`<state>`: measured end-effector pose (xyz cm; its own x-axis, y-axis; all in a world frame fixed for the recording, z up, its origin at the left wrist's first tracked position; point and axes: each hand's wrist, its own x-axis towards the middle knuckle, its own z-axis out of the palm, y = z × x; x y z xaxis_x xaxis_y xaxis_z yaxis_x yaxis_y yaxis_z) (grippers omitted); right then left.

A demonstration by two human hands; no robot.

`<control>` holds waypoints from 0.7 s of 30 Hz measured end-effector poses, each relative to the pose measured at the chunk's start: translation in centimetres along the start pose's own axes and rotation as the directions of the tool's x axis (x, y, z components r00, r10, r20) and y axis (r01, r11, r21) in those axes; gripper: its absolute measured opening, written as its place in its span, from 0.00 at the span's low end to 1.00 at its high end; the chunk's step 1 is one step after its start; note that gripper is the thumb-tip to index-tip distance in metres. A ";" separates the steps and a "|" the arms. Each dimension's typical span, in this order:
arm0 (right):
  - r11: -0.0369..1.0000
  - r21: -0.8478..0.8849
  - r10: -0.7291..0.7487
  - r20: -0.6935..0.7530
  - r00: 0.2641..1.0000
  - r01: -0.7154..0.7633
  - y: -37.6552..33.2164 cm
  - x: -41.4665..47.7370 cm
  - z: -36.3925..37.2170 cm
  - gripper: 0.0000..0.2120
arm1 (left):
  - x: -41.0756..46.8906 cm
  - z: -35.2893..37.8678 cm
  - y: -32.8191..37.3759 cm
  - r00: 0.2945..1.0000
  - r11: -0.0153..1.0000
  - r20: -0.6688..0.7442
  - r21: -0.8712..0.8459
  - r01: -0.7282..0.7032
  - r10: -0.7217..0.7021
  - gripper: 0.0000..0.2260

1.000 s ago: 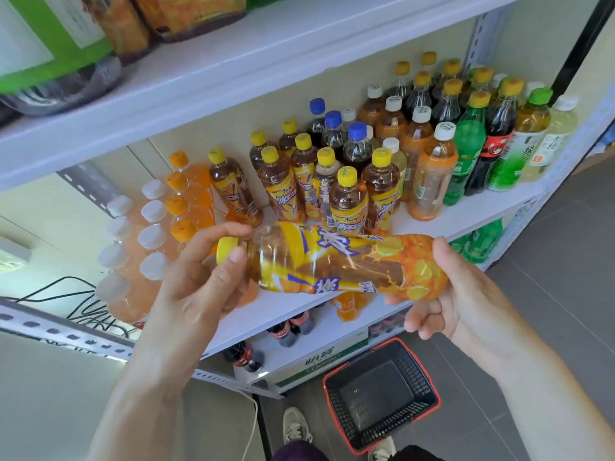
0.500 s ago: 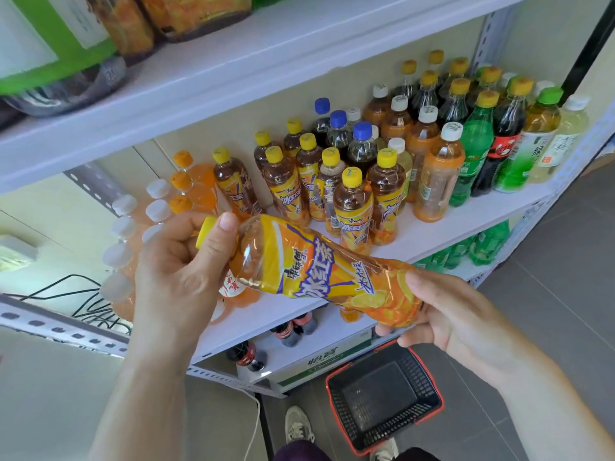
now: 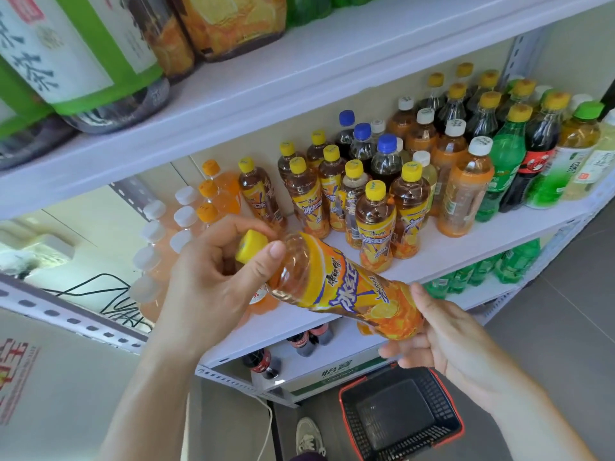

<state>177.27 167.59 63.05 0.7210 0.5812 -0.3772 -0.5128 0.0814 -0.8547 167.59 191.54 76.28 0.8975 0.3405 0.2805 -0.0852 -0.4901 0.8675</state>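
An iced tea bottle [image 3: 336,287] with a yellow cap and an orange-yellow label lies almost sideways in front of the shelf, its cap end to the left and higher. My left hand [image 3: 213,277] grips its neck, thumb on the shoulder, fingers curled near the cap. My right hand [image 3: 442,341] cups the bottle's base from below, thumb along its side.
The white shelf [image 3: 466,247] behind holds several matching tea bottles, cola, orange and green soda bottles. Large bottles stand on the shelf above [image 3: 266,88]. A black basket with a red rim [image 3: 399,417] sits on the grey floor below, by my shoe [image 3: 307,437].
The bottle has tilted, its cap end rising and its base dropping toward me, and it has turned so the label's front faces up. Both hands kept their hold.
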 end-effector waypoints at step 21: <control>0.278 -0.854 -0.673 0.153 0.724 0.439 -5.6 7.6 5.3 0.19 | 15.4 0.6 -11.3 0.996 0.355 0.015 0.935 0.018 -0.088 0.15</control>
<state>183.12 175.80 66.83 0.7957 0.4895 0.3566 0.5720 -0.4139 -0.7082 182.60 201.84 70.51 0.9077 0.3706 0.1966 0.3902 -0.9179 -0.0714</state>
